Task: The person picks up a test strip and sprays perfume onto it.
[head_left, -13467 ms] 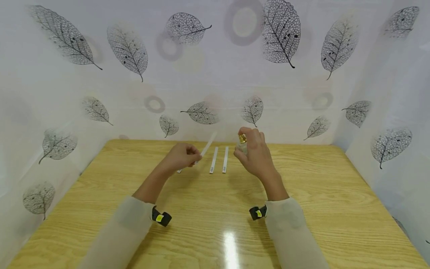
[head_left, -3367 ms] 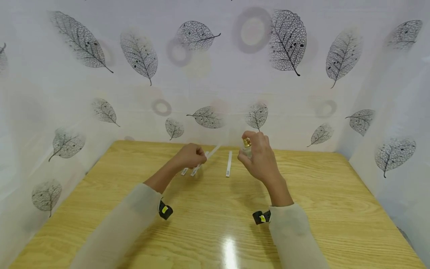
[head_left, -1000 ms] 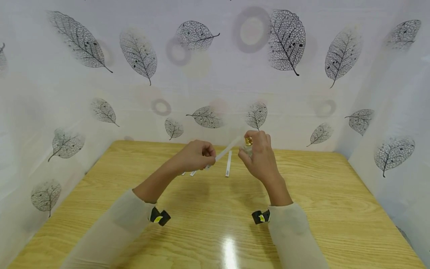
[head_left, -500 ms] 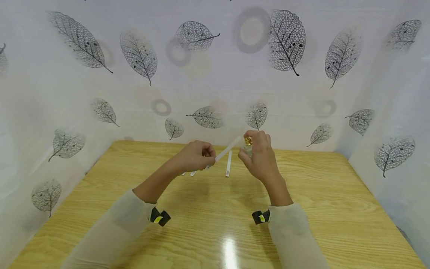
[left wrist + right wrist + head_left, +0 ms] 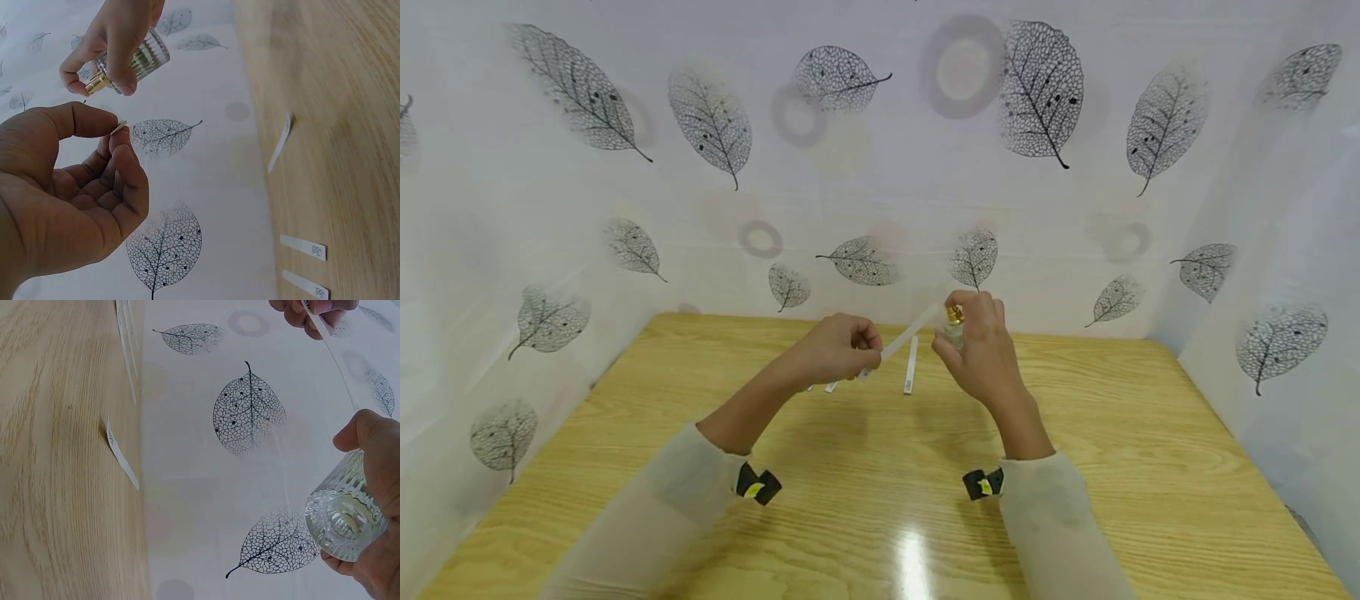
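Observation:
My left hand [image 5: 842, 346] pinches a white paper test strip [image 5: 910, 332] by its labelled end, between thumb and fingertips. The strip slants up to the right, its far end close to the nozzle of a perfume bottle. My right hand [image 5: 981, 342] grips this ribbed clear glass perfume bottle [image 5: 344, 512], index finger on top of the gold spray head [image 5: 954, 315]. Pale yellowish liquid shows through its base in the right wrist view. Both hands are raised over the far part of the table. In the left wrist view, the pinched strip [image 5: 119, 127] appears nearly edge-on.
One test strip [image 5: 911, 367] lies on the wooden table [image 5: 880, 467] below the gap between the hands. Two more strips [image 5: 304, 247] lie side by side further left, partly hidden by the left hand in the head view. A leaf-patterned sheet [image 5: 880, 183] rises behind the table.
Since 3.4 s ago, the left hand has moved right with its strip, bringing the end near the nozzle. Compared with 13.5 s ago, one more strip lies at the left. Both hands have stayed still this last second.

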Motion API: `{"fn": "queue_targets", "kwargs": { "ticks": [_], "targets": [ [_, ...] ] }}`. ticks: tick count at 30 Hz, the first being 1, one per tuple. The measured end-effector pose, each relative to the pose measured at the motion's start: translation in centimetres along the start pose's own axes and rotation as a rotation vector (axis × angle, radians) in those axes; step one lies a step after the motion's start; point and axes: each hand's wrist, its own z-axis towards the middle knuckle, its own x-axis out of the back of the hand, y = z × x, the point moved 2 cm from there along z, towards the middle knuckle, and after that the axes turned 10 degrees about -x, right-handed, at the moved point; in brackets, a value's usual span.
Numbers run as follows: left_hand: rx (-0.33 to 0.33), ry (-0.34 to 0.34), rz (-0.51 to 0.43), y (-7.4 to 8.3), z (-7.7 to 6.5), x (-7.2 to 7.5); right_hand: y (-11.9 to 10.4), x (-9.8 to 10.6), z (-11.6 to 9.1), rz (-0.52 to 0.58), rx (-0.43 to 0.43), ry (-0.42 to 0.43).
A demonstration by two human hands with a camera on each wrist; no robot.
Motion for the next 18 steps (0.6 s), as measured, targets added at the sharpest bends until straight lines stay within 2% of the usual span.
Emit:
{"fn": "queue_targets", "kwargs": {
  "ticks": [11, 18],
  "targets": [
    [0.000, -0.001, 0.004, 0.00, -0.05, -0.01, -0.05, 0.08, -0.01, 0.002, -0.009, -0.009],
    [0.001, -0.002, 0.002, -0.12, -0.03, -0.03, 0.05, -0.07, 0.06, 0.010, 0.017, 0.020]
  ]
}}
